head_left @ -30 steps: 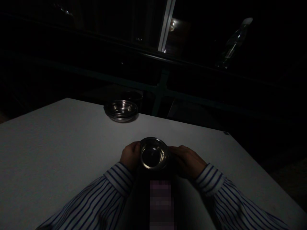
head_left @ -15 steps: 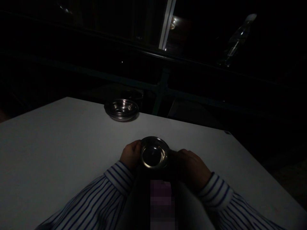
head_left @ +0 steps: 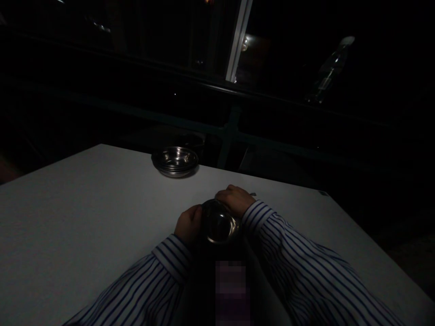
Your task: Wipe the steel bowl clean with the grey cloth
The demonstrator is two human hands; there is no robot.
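Note:
A shiny round metal bowl (head_left: 219, 226) is held tilted near the table's front edge, its hollow facing me. My left hand (head_left: 188, 224) is closed on the bowl's left rim, thumb on top. My right hand (head_left: 235, 199) lies over the far right rim with its fingers bent against it. A small grey scrap (head_left: 253, 194) pokes out behind the right hand; the dimness hides what it belongs to. Farther off, a stack of similar metal bowls (head_left: 175, 162) rests at the table's back edge.
The white table (head_left: 84, 213) spreads out on both sides. Beyond it are a dark green metal frame (head_left: 231, 124) and a pale upright bar (head_left: 238, 43). A clear plastic bottle (head_left: 329, 72) stands at the upper right. Most of the background is dark.
My right hand moved from the bowl's right side, drew slightly away, then came up onto its far rim. My left hand keeps its grip. The view shifted slightly.

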